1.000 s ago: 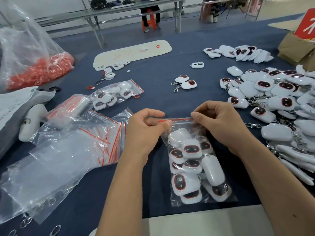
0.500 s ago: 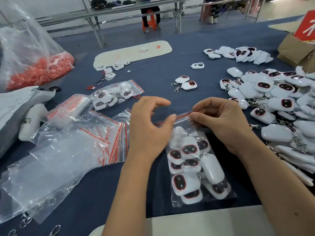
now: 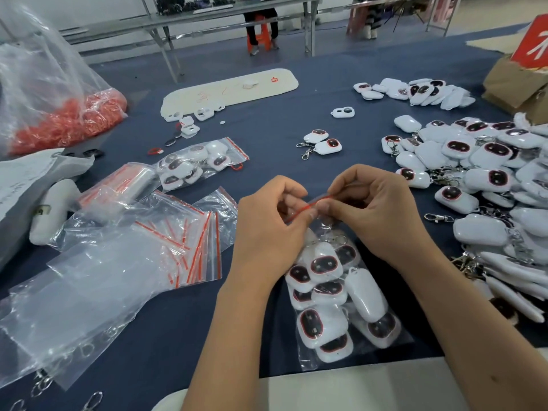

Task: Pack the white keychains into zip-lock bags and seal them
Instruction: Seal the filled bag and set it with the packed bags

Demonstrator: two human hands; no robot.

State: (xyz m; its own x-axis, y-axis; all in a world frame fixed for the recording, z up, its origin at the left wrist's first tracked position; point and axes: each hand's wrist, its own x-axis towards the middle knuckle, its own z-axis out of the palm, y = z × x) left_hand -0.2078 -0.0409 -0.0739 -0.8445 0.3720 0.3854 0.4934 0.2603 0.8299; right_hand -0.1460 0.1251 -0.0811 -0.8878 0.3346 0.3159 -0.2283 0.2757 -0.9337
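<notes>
Both hands, left and right, pinch the red zip strip of the filled bag at table front. Run pinch end-to-end, keep tracks aligned, squeeze air out first.

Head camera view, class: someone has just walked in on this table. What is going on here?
A person is packing white keychains into zip-lock bags. Both hands, left hand and right hand, pinch the red zip strip of a filled bag on the blue table, pressing it closed. Another filled bag lies further back on the left, empty bags beside it, and loose keychains are piled on the right.
</notes>
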